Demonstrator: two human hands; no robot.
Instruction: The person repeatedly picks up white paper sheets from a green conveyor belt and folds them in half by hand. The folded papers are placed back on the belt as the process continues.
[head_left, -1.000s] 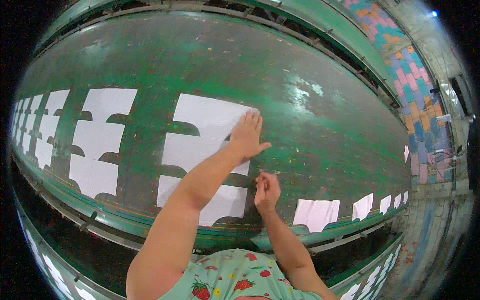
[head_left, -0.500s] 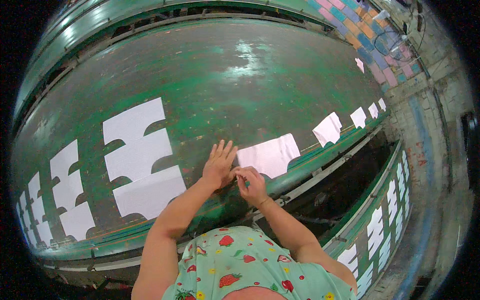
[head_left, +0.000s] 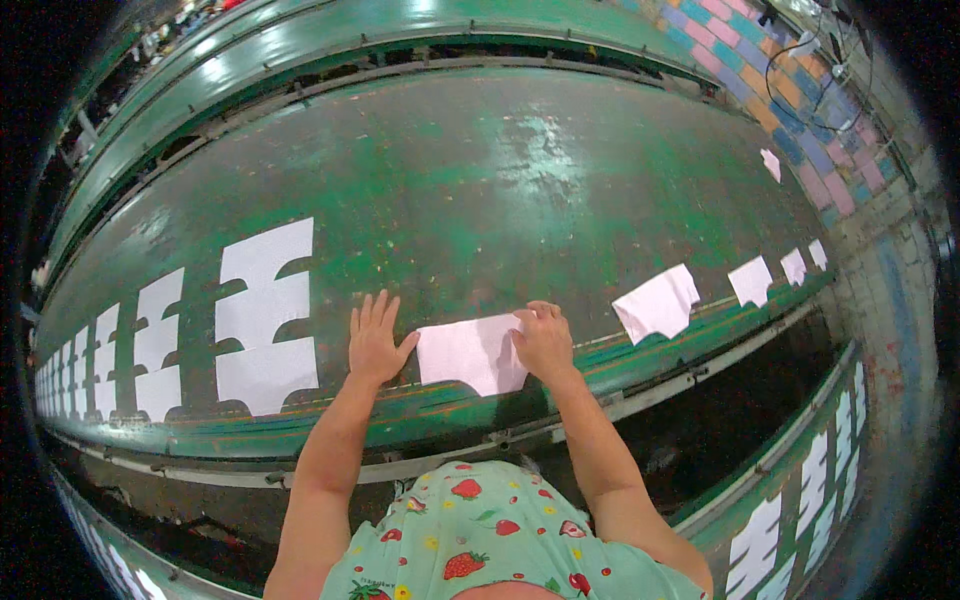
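A pale pinkish-white cut fabric panel with curved notches lies on the long green table, close to its near edge. My left hand rests flat on the tabletop beside the panel, fingers spread, its thumb at the panel's left edge. At the opposite edge, my right hand has curled fingers gripping the panel near its upper right corner. What lies under the right fingers is hidden.
Stacked white panels form columns leftward along the table. Rightward, a creased fabric piece and several smaller ones line the near edge. Another green table with white pieces stands at the lower right. Painted bricks show at the far right.
My right hand has moved from the panel's left edge to its right edge. The left hand stays near the left edge, still spread. The head view has shifted.
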